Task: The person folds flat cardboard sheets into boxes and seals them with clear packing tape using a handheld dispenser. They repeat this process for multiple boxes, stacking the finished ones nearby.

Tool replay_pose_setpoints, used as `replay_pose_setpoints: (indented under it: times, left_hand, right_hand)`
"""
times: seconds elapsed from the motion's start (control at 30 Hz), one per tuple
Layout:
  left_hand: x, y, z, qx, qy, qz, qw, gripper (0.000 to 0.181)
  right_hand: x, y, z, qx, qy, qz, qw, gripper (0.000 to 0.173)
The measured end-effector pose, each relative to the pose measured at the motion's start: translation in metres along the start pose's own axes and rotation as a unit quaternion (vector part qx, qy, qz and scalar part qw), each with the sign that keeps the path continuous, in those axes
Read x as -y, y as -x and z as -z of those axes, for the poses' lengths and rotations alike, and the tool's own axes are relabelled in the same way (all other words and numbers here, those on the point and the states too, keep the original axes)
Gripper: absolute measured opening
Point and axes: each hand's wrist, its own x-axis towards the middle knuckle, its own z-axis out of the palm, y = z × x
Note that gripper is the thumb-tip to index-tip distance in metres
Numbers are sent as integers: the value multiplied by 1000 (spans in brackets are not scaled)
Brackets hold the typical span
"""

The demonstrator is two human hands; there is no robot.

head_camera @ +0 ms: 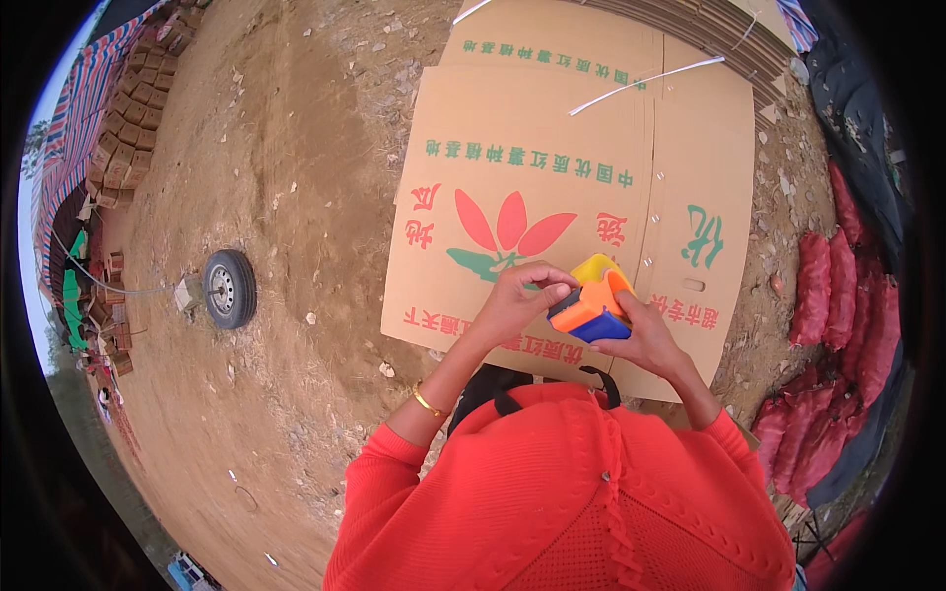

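My right hand (647, 336) grips a plastic packing-tape dispenser (584, 316) in orange and blue, with a yellow part on its far side that looks like a tape roll. Thumb and forefinger of my left hand (521, 299) pinch at the dark front edge of the dispenser; whether they hold a loose tape end is too small to tell. Both hands are above a flattened cardboard carton (473, 288), which bears red and green print and a leaf picture. More flattened cartons (539, 52) lie beneath and beyond it.
A white strap (647, 85) lies across the cardboard. Red mesh sacks (813, 288) line the right side, beside dark sheeting (850, 96). On the dirt ground at left stands a wheel with a tyre (229, 288). Stacked cartons (133, 133) sit beyond, under a striped tarpaulin (70, 140).
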Motion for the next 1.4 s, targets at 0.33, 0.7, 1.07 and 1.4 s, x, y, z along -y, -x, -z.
replay_pose_setpoints:
  times: [0.33, 0.7, 1.07, 1.4]
  left_hand:
    - [44, 16, 73, -233, 90, 75, 965, 10]
    - [134, 56, 271, -440, 80, 103, 889, 12]
    - [192, 64, 290, -441, 139, 125, 878, 12]
    - [201, 66, 287, -449, 159, 138, 868, 14]
  right_hand:
    - [79, -83, -33, 76, -15, -63, 995, 77]
    - [99, -120, -41, 163, 42, -131, 977, 66]
    - [123, -145, -70, 169, 55, -129, 976, 61]
    - [120, -150, -74, 175, 68, -124, 974, 63]
